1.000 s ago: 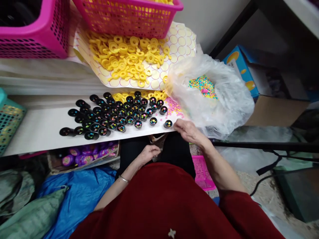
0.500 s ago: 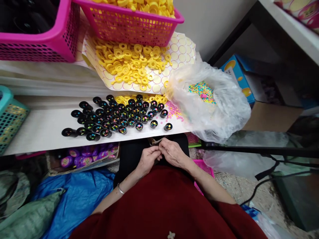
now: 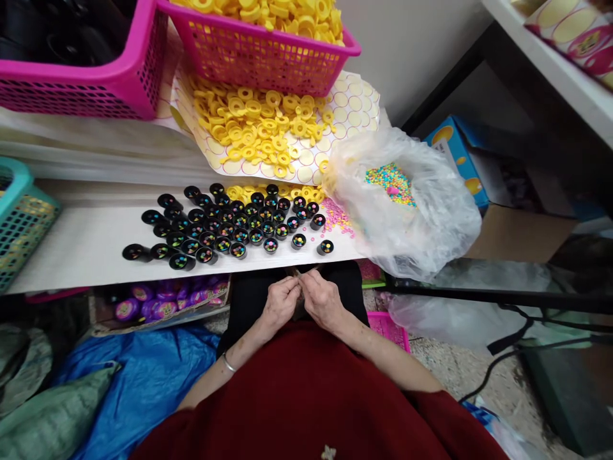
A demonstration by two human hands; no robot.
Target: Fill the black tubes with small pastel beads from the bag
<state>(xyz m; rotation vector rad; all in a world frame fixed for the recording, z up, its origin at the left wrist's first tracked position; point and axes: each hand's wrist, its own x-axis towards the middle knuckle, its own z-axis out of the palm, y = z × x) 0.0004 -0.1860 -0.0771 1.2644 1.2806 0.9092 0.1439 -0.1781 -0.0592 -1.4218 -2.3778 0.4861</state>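
My left hand [image 3: 280,300] and my right hand [image 3: 322,300] meet over my lap, just below the table's front edge. Fingertips of both are pinched close together. Whatever sits between them is too small and hidden to make out. Beyond them on the white table [image 3: 86,236] stand many small black cups [image 3: 207,240], most with colourful candy beads inside. One black cup [image 3: 325,246] stands apart at the right, nearest my right hand. Loose pink beads [image 3: 339,220] lie beside a clear plastic bag [image 3: 416,243], which holds multicoloured beads [image 3: 390,179].
Yellow ring-shaped pieces [image 3: 258,128] cover a sticker sheet [image 3: 357,99] behind the cups. Pink baskets [image 3: 268,67] stand at the back, a teal basket [image 3: 29,223] at the left. A box of purple containers [image 3: 165,306] sits below the table, and a blue carton [image 3: 454,153] at the right.
Both hands have shifted slightly left, and my right hand has turned with its fingers pointing more upward. The view has shifted a little. The cups stay where they stood.
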